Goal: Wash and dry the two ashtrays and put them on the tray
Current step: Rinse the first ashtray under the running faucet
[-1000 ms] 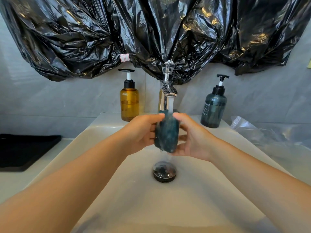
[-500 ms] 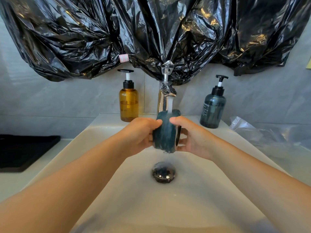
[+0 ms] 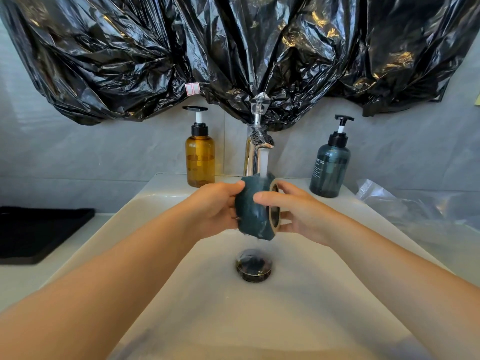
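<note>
Crumpled black plastic sheeting (image 3: pixel 233 48) hangs across the whole top of the wall, bunched down to a point just above the faucet. Below it a pale, wide sink (image 3: pixel 259 320) fills the lower half of the view, and both of the person's bare forearms reach in over it. On the counter to the left lies a flat black tray (image 3: pixel 39 229), well apart from the hands. On the right of the counter lies a crumpled clear plastic bag (image 3: pixel 415 203).

At the back edge of the sink stand an amber pump bottle (image 3: pixel 200 162) on the left and a dark green pump bottle (image 3: pixel 330 170) on the right. The chrome faucet (image 3: pixel 253 157) stands between them, and a stream of water (image 3: pixel 264 163) falls from its spout.

The left hand (image 3: pixel 215 211) has its fingers curled round the left side of a dark teal cloth (image 3: pixel 253 211). The right hand (image 3: pixel 298 211) lays its thumb across the front of the cloth, and its fingers curl behind a shiny rim. That rim belongs to an ashtray (image 3: pixel 274 206), held on edge under the stream above the middle of the sink and mostly covered by the cloth.

Directly beneath sits the dark round drain (image 3: pixel 254 265). A small white and red label (image 3: pixel 192 88) is stuck on the sheeting.
</note>
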